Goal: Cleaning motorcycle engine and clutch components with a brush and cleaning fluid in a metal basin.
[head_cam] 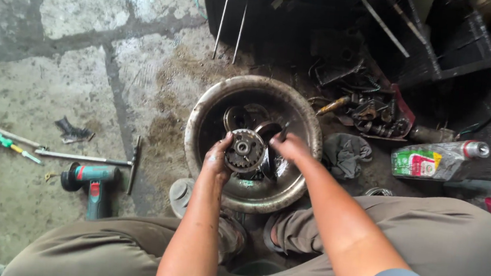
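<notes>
Toothed round metal part (244, 151) sits over the metal basin (200, 117) on the floor, gripped by the left hand (217, 162); the right hand (291, 147) pinches a thin tool (283, 131). Cordless drill (91, 179) lies left, plastic bottle (436, 160) right.

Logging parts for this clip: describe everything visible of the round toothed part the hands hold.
The toothed part is a round, grey metal piece, greasy, with teeth around its rim and a central hub with a bore. It faces up over the dented metal basin. The left hand grips its left edge; the right hand touches its right side.
</notes>
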